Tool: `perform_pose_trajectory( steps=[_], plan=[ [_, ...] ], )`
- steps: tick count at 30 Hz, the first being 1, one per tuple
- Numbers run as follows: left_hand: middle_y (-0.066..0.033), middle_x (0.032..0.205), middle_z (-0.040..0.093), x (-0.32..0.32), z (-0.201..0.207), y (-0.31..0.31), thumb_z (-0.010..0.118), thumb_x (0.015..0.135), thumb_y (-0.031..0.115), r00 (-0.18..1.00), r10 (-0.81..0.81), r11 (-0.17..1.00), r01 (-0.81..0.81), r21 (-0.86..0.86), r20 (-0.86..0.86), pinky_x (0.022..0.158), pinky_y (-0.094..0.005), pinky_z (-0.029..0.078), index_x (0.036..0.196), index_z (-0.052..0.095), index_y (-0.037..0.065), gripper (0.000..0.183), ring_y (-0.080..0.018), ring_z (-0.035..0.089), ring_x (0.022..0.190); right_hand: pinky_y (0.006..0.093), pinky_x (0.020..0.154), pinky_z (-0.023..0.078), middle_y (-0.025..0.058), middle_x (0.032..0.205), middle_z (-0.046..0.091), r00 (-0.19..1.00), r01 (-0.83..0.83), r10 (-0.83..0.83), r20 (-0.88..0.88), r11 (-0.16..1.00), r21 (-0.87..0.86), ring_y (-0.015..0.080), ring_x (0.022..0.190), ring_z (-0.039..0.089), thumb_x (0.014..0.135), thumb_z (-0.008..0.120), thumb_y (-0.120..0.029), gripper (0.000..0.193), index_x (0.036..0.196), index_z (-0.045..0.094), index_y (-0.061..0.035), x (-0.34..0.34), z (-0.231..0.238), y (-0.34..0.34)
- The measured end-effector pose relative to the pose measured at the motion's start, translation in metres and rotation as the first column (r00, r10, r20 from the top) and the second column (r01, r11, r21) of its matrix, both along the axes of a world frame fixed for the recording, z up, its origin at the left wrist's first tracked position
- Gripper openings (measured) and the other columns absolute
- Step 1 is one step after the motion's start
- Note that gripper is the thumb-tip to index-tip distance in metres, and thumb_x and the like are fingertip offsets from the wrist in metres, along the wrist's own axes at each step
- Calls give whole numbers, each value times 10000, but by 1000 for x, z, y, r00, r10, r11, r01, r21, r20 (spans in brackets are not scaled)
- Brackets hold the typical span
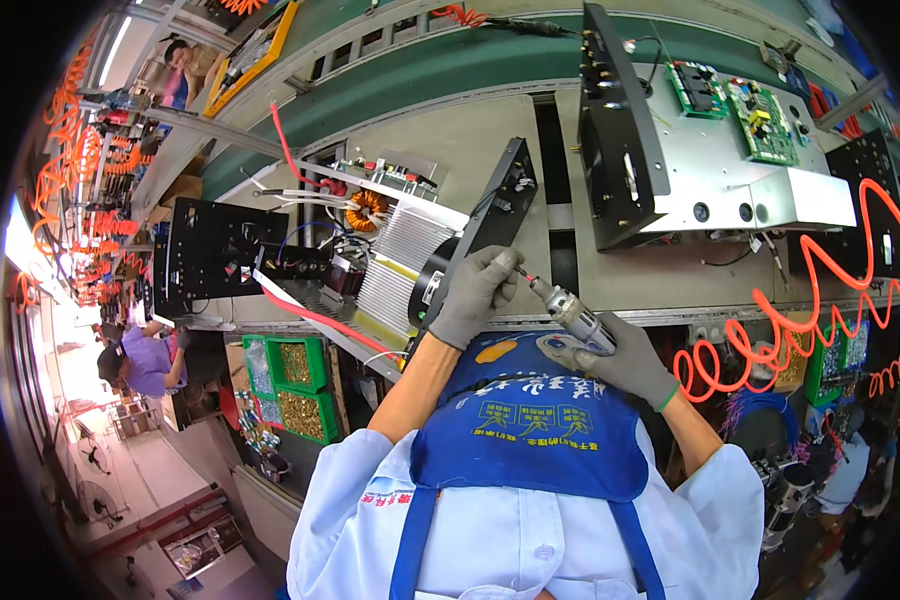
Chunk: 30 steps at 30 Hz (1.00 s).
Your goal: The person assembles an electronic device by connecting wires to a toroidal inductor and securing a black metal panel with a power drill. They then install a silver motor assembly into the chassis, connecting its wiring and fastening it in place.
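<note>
My right hand [625,360], in a grey glove, is wrapped round a silver power screwdriver [572,314] whose bit points up and left. Close to the bit, the gloved fingers of my left hand [478,292] are pinched together; whatever small thing they hold is hidden. Just beyond my left hand stands the black end panel [498,200] of an opened metal chassis. Inside that chassis sit a finned aluminium heat sink [400,262], a copper-wound ring coil [366,211] and thick red and white cables. A round black fan [432,283] is partly covered by the panel and my hand.
To the right stands a second chassis [705,190] with green circuit boards [762,120] on top. An orange coiled hose [760,350] loops at the right. Green bins [303,368] of small metal parts sit left of me. A co-worker [150,360] is farther left.
</note>
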<state>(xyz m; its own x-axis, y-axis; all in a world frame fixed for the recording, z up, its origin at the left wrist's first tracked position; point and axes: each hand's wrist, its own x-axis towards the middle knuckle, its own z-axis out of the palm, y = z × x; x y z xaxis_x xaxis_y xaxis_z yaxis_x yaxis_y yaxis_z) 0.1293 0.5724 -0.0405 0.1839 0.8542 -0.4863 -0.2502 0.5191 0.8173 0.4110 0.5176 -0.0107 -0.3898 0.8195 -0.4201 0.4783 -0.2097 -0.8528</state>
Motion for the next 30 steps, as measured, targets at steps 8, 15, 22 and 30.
perform_pose_trajectory(
  steps=[8, 15, 22, 30],
  plan=[
    [-15, 758, 588, -17, -4, -5, 621, 1030, 381, 997, 13, 999, -17, 49, 75, 506, -209, 350, 1134, 632, -23, 418, -73, 489, 601, 279, 562, 511, 46, 832, 659, 986, -109, 22, -166, 833, -542, 96, 625, 618, 837, 777, -351, 609, 1307, 604, -3, -13, 19, 22],
    [-105, 855, 711, -34, -6, 15, 664, 986, 422, 846, 52, 969, 86, 232, -531, 658, -339, 522, 1127, 710, -8, 455, -208, 682, 758, 250, 460, 432, 27, 765, 612, 970, 35, -135, -200, 899, -436, 67, 544, 549, 877, 732, -276, 509, 1267, 580, 13, -30, 2, 15],
    [-208, 818, 696, -54, 2, 75, 683, 941, 337, 427, 201, 855, 363, 371, -882, 688, -385, 532, 1031, 713, -24, 373, -321, 693, 742, 353, 631, 528, 123, 852, 671, 988, 150, -151, 2, 977, -151, 182, 686, 654, 853, 759, -303, 446, 1148, 625, 4, -34, -32, 41],
    [-126, 781, 695, -106, -9, 29, 621, 945, 230, 742, 122, 988, -26, 152, -659, 706, -357, 523, 968, 699, -40, 282, -229, 686, 746, 414, 766, 544, 193, 904, 707, 996, 74, -73, 58, 997, -1, 317, 818, 713, 800, 779, -332, 468, 1107, 639, -7, -33, -46, 43]
  ],
)
